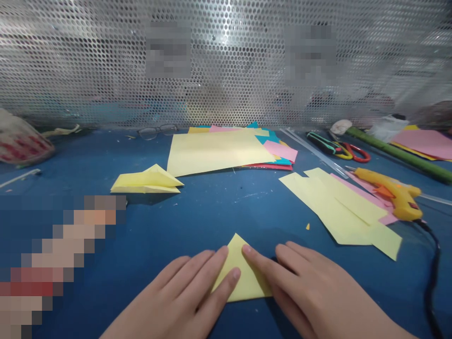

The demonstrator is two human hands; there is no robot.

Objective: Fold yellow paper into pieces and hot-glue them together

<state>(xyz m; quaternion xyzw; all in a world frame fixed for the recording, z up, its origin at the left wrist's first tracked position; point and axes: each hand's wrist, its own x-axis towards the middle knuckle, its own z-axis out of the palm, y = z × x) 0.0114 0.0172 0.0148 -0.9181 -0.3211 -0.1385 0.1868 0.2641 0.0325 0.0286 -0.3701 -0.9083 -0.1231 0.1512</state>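
Head view: left hand (180,292) and right hand (310,285) press folded paper (247,282), grips unclenched; scraps (328,212), glue gun (406,202) clutter its right.

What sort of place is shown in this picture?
Probably a craft workspace: a yellow glue gun, scissors and a stack of coloured paper lie on the blue table.

On my right, a yellow hot-glue gun (406,197) lies on the blue tabletop (212,209), its black cord (435,268) running toward me. Beyond it I see red-and-yellow-handled scissors (360,153) near a long green rod (399,151). Ahead of me, wire-framed eyeglasses (158,132) sit before an upright perforated metal panel (226,89).
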